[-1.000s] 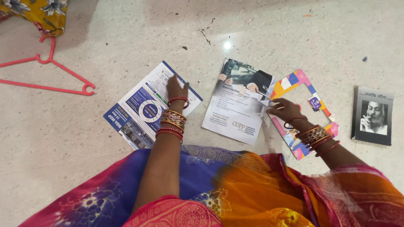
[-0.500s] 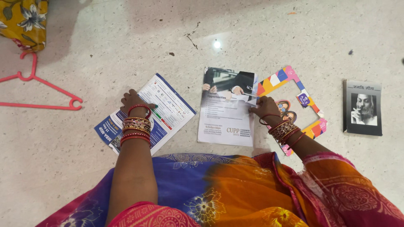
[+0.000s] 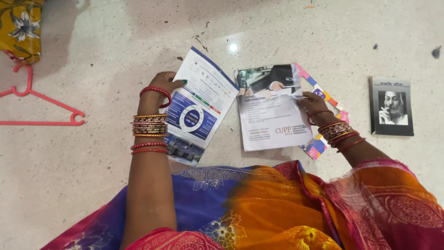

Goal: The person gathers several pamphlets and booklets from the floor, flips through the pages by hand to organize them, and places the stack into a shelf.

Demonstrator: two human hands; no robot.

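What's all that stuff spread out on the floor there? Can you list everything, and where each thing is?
blue and white brochure: 1, blue and white, left of centre, lifted at its left edge by the left hand
grey and white booklet: 1, grey and white with a dark photo on top, centre, lying over the colourful frame
colourful frame: 1, multicoloured card, mostly hidden under the booklet
black book: 1, black with a black-and-white portrait, far right on the floor
clothes hanger: 1, pink, far left on the floor
floral cloth: 1, yellow, top left corner
floor: 1, pale speckled stone
left hand: 1, red and gold bangles, gripping the brochure
right hand: 1, bangles, on the booklet's right edge
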